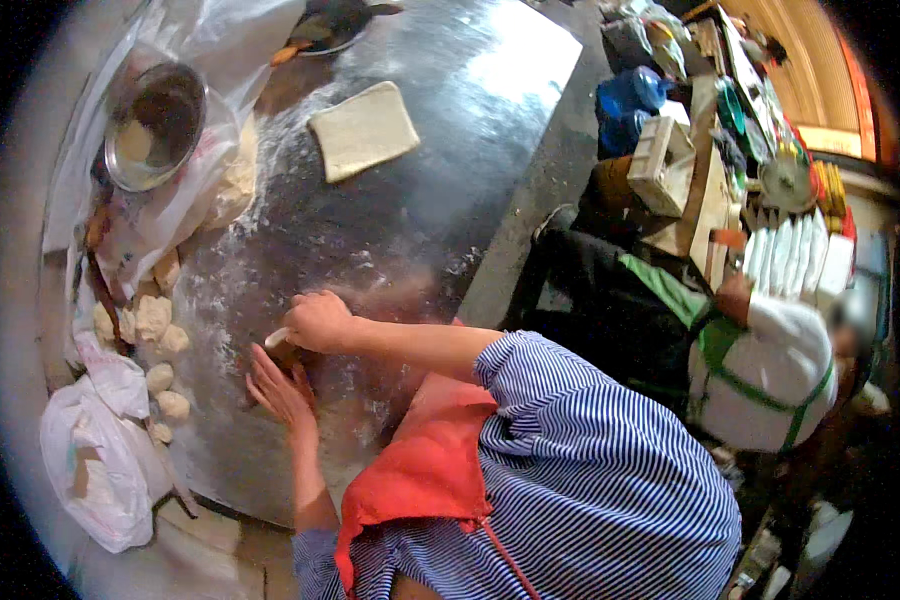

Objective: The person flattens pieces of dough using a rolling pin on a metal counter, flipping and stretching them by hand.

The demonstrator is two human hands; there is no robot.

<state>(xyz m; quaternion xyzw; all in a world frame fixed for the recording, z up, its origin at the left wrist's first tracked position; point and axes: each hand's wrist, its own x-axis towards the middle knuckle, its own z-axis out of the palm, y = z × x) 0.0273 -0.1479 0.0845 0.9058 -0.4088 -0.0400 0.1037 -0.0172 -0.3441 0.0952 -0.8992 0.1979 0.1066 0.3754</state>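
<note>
Leaning over the desk's [400, 225] near edge, we clasp a pale piece [276, 339], right hand [320, 321] curled, left hand [283, 390] spread.

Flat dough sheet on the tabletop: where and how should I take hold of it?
The dough sheet is probably best taken by its two near corners, coming low from the near side: it lies flat and broad on the metal table, with that edge uncovered.
</note>
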